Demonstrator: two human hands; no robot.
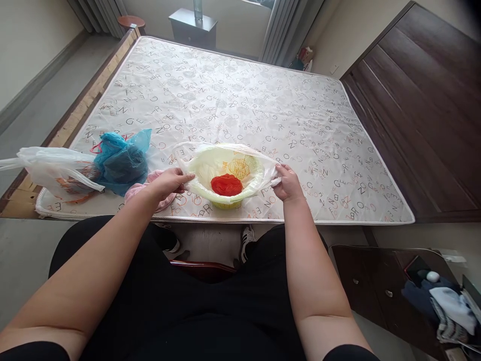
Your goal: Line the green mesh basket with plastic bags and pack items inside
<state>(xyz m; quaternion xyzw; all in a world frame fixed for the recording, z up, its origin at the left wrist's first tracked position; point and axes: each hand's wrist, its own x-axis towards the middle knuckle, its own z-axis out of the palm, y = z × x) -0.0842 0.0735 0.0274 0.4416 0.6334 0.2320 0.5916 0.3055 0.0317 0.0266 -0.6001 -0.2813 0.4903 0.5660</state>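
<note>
My left hand [173, 183] pinches the left side of a thin white plastic bag [267, 173]. On the other side, my right hand [287, 183] grips the bag's edge, so its mouth is spread wide. The bag is in or over a pale yellow-green basin [227, 204], whose lower part shows beneath; the exact fit is hard to make out. A bright red crumpled thing [226, 185], perhaps a plastic bag, lies at the bottom inside. Close to my left hand is a pink cloth [145, 188], partly hidden behind the wrist.
A tied blue plastic bag [122, 163] and a white plastic bag [60, 170] rest at the left of the letter-patterned mattress [300, 125]. At right, a dark headboard [421, 110] rises, and a dark nightstand [372, 276] holds clothes. A grey cabinet [193, 27] stands beyond.
</note>
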